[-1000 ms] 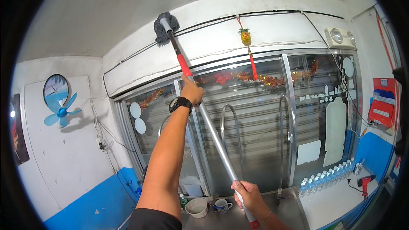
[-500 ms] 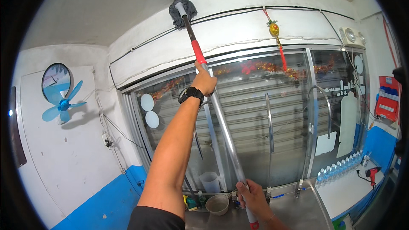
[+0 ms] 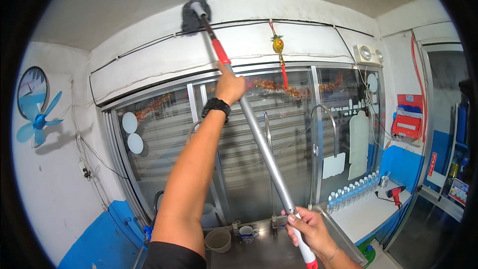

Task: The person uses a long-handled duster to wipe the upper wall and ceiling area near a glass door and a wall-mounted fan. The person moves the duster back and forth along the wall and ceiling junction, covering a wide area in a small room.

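Both my hands are on a long mop (image 3: pixel 264 142) with a silver pole, held up at a slant. My left hand (image 3: pixel 230 85), with a black watch on its wrist, grips the pole just below the red collar. Lower down, my right hand (image 3: pixel 309 229) is wrapped round the white end section, which has a red tip. The dark grey mop head (image 3: pixel 195 17) is against the white upper wall (image 3: pixel 154 32), just under the ceiling, over a black cable (image 3: pixel 142 49).
A pineapple ornament (image 3: pixel 278 45) hangs right of the mop head. Below are sliding glass windows (image 3: pixel 249 154), curved taps (image 3: pixel 328 112) and a steel counter (image 3: pixel 234 254) with a bowl (image 3: pixel 218 240). Water bottles (image 3: pixel 353 189) line the right; a blue fan (image 3: pixel 39 122) is left.
The view has turned right, bringing a doorway into sight. Along the wall the mop head has shifted right, closer to the ornament. Both hands keep hold of the pole.
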The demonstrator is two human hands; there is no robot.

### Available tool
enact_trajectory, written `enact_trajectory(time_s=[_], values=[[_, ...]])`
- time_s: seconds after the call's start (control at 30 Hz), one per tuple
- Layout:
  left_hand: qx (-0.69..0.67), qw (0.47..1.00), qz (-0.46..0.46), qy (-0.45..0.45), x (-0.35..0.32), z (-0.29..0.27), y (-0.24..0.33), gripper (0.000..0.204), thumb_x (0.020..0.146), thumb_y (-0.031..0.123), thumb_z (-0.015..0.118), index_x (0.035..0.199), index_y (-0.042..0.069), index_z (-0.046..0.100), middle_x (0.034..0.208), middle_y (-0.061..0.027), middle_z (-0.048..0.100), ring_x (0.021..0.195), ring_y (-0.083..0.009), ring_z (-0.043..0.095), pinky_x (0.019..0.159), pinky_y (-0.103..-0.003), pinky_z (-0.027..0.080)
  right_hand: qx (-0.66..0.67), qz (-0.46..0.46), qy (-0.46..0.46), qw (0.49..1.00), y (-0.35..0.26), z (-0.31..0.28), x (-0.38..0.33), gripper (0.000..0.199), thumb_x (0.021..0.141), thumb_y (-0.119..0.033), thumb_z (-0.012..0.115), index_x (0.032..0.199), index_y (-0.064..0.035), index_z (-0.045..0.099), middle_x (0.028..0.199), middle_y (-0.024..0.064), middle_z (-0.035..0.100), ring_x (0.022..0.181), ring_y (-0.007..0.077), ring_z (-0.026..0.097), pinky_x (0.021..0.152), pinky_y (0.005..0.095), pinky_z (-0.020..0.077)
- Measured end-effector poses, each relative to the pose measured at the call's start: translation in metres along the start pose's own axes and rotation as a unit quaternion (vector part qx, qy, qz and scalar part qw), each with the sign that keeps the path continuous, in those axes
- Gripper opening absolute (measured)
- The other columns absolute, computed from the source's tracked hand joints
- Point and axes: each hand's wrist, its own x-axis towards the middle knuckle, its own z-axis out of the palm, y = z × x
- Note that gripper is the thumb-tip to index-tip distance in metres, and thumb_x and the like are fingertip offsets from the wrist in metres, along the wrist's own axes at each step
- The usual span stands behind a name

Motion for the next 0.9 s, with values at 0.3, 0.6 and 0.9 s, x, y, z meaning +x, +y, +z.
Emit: enact_trajectory(time_s=[0.3,0.6,0.9], values=[[0.072,0.994,0.023,-0.079,-0.050,0.080,0.067,0.098,0.092,0.023,0.058,0.157,-0.009,-0.009,0.124,-0.0399,0.061,0.116,-0.0499,0.063,0.104,-0.048,0.049,0.029,-0.012,0.039,0.999,0.027,-0.039,-0.044,0.027,0.105,-0.031,0.062,0.116,-0.0069,0.063,0.067,0.0007,0.056,0.053,0.0086,0.053,0.046,0.0258,0.0435],[0.076,0.992,-0.029,-0.099,-0.059,0.090,0.064,0.104,0.093,0.024,0.060,0.155,-0.009,-0.016,0.121,-0.0405,0.062,0.113,-0.0500,0.064,0.102,-0.048,0.049,-0.029,0.028,0.031,0.999,0.022,-0.083,-0.039,0.030,0.103,-0.035,0.064,0.111,-0.0061,0.063,0.065,-0.0008,0.055,0.049,0.0075,0.052,0.045,0.0245,0.0423],[0.116,0.993,-0.030,0.023,-0.020,0.041,-0.003,0.100,0.091,0.019,0.059,0.155,-0.011,-0.011,0.122,-0.0404,0.062,0.115,-0.0493,0.064,0.104,-0.047,0.049,-0.016,-0.012,-0.019,1.000,0.029,-0.059,0.014,0.030,0.103,-0.037,0.063,0.092,-0.0090,0.062,0.064,-0.0054,0.050,0.050,0.0034,0.044,0.045,0.0233,0.0364]])
